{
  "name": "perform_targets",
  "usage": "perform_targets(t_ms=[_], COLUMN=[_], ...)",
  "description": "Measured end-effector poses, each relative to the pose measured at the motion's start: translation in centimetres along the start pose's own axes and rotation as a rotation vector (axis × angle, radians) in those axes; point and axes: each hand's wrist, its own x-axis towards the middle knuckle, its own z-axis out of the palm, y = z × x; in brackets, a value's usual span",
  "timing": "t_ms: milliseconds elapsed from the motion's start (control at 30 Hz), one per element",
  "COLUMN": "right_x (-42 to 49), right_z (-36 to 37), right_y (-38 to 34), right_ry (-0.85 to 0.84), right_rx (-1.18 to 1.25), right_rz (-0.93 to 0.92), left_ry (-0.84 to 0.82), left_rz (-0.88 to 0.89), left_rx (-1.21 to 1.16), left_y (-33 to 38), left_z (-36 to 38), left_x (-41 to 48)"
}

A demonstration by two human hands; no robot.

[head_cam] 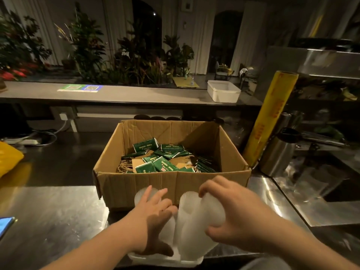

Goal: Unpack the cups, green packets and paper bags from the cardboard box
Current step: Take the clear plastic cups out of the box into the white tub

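Steel tabletop (pixel 58 207) under dim light, one open cardboard box (pixel 136 184) in the middle, and just in front of it two stacks of clear cups, already out and leaning side by side. Look, the left hand (pixel 153 217) lies spread, fingers straight, on the left stack (pixel 140 193), while the right hand (pixel 233 209) curls round the right stack (pixel 196 221) and grips it. Down in the box the green packets (pixel 163 164) are heaped, well over a dozen and too jumbled to count, on brown paper bags (pixel 139 162) whose number I cannot tell, and one yellow roll (pixel 270 117) leans beside the box.
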Motion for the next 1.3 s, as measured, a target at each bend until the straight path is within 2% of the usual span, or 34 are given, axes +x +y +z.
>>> perform_targets(t_ms=[67,167,467,533,767,1067,1167,1300], right_x=[0.6,1.7,4.3,4.5,4.5,6.0,6.7,7.0], right_z=[1.8,3.7,6.9,7.1,7.6,6.4,6.3,6.1], right_y=[-0.2,-0.2,-0.7,-1.1,-1.0,0.0,-0.7,-1.0], right_ry=[-0.024,-0.020,-0.103,-0.126,-0.162,-0.200,-0.267,-0.283], right_rx=[-0.023,-0.057,-0.127,-0.147,-0.216,-0.127,-0.146,-0.141], right_rz=[-0.043,-0.109,-0.264,-0.316,-0.450,-0.548,-0.665,-0.679], left_ry=[-0.055,-0.027,0.034,0.059,0.057,0.040,0.023,-0.001], left_rz=[0.024,0.040,0.116,0.105,0.164,0.138,0.141,0.144], left_rx=[0.057,0.087,-0.025,-0.101,-0.052,-0.174,-0.121,-0.036], left_y=[-0.3,-1.0,-3.4,-3.6,-4.2,-4.8,-4.4,-4.1], left_z=[0.7,1.2,1.7,1.9,2.5,2.9,2.6,2.6], left_x=[0.2,0.7,0.7,0.6,1.3,0.9,0.9,1.3])
